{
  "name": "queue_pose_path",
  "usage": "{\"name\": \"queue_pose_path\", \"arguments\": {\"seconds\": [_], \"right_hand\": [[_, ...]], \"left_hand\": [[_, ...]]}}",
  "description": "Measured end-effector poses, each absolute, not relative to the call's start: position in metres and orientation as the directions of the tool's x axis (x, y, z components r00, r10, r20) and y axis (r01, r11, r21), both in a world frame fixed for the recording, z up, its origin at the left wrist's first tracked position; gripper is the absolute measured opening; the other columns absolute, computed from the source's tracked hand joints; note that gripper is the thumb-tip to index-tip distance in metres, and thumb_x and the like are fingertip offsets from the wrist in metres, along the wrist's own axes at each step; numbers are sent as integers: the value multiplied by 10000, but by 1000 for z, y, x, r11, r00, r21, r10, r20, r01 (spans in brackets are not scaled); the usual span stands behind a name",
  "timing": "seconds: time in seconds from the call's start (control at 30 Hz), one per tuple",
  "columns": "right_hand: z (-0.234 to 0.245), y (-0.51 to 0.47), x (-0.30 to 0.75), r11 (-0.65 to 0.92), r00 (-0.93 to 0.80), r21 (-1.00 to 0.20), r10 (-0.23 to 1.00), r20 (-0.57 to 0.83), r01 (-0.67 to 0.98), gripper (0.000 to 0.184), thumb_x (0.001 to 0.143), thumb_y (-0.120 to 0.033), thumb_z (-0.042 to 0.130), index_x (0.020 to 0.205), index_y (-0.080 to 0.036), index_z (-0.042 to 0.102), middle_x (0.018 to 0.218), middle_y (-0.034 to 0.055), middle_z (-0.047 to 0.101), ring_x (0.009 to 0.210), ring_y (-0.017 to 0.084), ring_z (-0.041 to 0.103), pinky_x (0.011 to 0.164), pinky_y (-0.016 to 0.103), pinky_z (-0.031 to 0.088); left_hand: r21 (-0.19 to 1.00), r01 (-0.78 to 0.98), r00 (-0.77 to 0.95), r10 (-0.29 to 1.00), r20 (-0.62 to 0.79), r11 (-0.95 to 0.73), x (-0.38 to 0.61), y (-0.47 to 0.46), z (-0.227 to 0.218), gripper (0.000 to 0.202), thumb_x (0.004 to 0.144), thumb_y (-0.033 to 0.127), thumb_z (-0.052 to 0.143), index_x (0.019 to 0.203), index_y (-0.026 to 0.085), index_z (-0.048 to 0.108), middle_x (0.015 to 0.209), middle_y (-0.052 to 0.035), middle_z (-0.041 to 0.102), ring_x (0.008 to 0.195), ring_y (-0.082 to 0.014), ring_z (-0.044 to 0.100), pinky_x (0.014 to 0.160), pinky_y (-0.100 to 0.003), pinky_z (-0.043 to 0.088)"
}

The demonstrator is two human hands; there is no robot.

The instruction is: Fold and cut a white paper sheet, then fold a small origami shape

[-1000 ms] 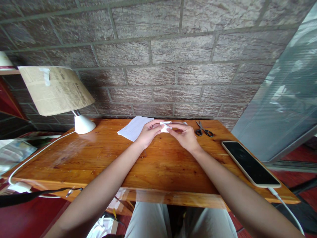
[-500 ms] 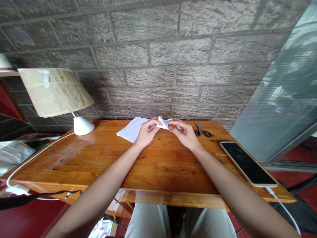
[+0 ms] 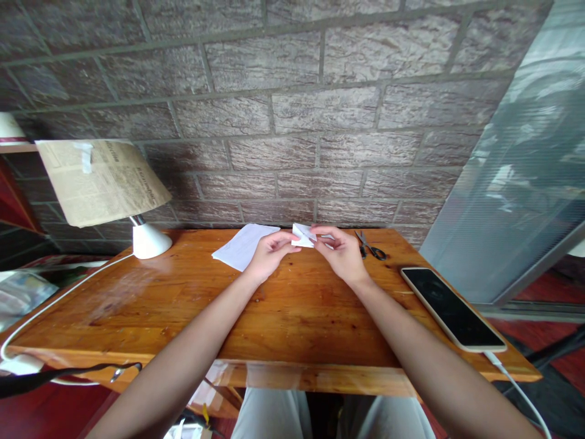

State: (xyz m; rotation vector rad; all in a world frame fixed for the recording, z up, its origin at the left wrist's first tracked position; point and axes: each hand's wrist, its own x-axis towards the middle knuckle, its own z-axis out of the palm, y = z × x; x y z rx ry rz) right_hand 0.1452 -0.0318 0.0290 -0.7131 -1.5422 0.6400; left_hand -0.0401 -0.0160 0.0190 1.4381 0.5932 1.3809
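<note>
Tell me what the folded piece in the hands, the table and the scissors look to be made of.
Folded piece: thin white paper, matte, with sharp creases. Table: wood, orange-brown with grain and knots, glossy as if varnished. Scissors: dark handles, probably plastic; the blades are too small to judge, likely metal.

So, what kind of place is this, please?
Probably a small desk at home: a wooden table against a brick wall, with a lamp, a charging phone, and scissors.
</note>
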Motion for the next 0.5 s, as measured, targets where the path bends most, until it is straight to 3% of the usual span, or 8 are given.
{"name": "queue_pose_path", "arguments": {"seconds": [0.13,0.3,0.5], "right_hand": [[29,-31,149,709,-82,-683,702,707,176,133,821,-321,698,917,-253,761,1167,70,706,1127,229,655,944,376,556],[28,-31,150,726,-102,-651,682,725,221,125,823,-297,703,914,-262,780,1272,72,661,1069,215,679,948,373,551],[28,-32,147,726,-116,-656,684,721,204,119,817,-310,720,901,-255,785,1228,77,684,1087,214,670,943,361,550]], "left_hand": [[878,-372,235,884,403,-302,-40,-19,21,218,695,255,776,895,174,755,947,-52,725,925,-211,673,889,-408,565],[881,-381,227,895,383,-281,-40,-18,22,286,732,277,772,991,171,716,957,-57,738,872,-188,691,796,-335,585],[898,-366,241,908,343,-242,-40,-18,22,721,700,257,811,1343,243,486,980,-43,751,847,-181,712,755,-310,587]]}}
